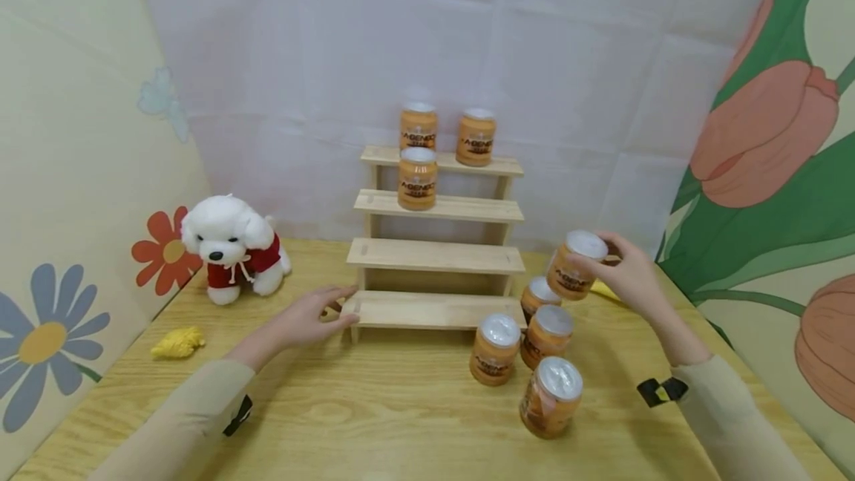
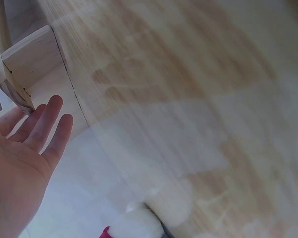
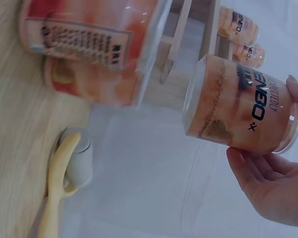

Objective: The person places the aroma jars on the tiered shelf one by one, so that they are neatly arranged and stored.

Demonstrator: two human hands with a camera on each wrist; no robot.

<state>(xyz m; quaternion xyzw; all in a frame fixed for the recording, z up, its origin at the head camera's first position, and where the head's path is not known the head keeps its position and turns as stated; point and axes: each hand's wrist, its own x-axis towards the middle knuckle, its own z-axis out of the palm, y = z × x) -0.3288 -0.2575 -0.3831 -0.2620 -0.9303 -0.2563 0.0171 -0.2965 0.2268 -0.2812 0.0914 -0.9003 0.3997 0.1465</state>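
Observation:
My right hand (image 1: 631,273) grips an orange can (image 1: 571,273) with a silvery lid, raised and tilted above the other cans. In the right wrist view, thumb and fingers are at one end of this can (image 3: 243,106). My left hand (image 1: 303,321) holds the left end of the lowest step of a wooden stepped stand (image 1: 434,310); the left wrist view shows its fingers (image 2: 52,114) at the board's corner. Like cans stand on the table: a front one (image 1: 551,399), a left one (image 1: 494,351), a middle one (image 1: 546,336) and a partly hidden one (image 1: 537,294).
Two cans stand on the top step, the left one (image 1: 418,125) and the right one (image 1: 476,138); another can (image 1: 417,180) is one step lower. At left are a white toy dog (image 1: 227,243) and a yellow bundle (image 1: 178,342). A white cylinder (image 3: 80,166) stands beside a yellow curved thing (image 3: 54,183).

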